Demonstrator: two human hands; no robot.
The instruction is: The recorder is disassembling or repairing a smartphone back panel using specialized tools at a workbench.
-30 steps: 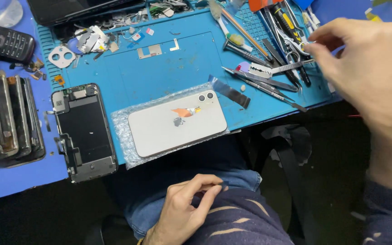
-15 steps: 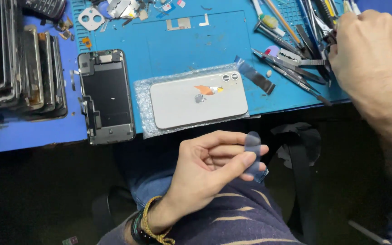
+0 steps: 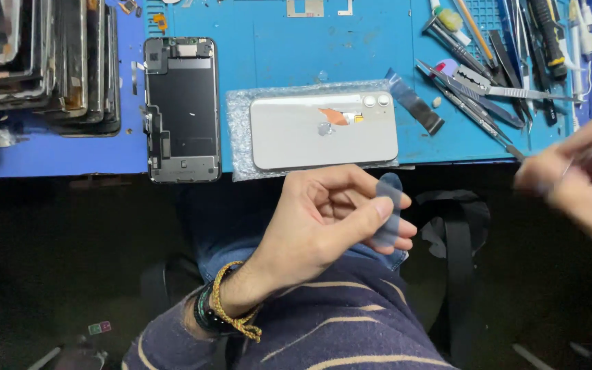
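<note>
Blue mat (image 3: 275, 48): covers the middle of the surface and carries the phone parts and tools.
White phone (image 3: 324, 130): lies back up on a sheet of bubble wrap (image 3: 238, 137) near the front edge of the mat, its two camera lenses toward the right, a small orange sticker near its middle.
Left hand (image 3: 323, 219): held over the lap just in front of the phone, thumb and fingers pinched on a thin, pale blue, see-through plastic pick (image 3: 386, 218).
Right hand (image 3: 570, 178): blurred at the right edge, just off the mat; fingers curled, but I cannot tell whether it holds anything.
Open phone frame (image 3: 181, 109): dark, lies upright at the mat's left edge.
Stack of screens (image 3: 49, 62): leans at the far left.
Tweezers and tools (image 3: 495, 62): spread over the mat's right end.
Dark strip (image 3: 414, 103): lies slanted just right of the phone.
</note>
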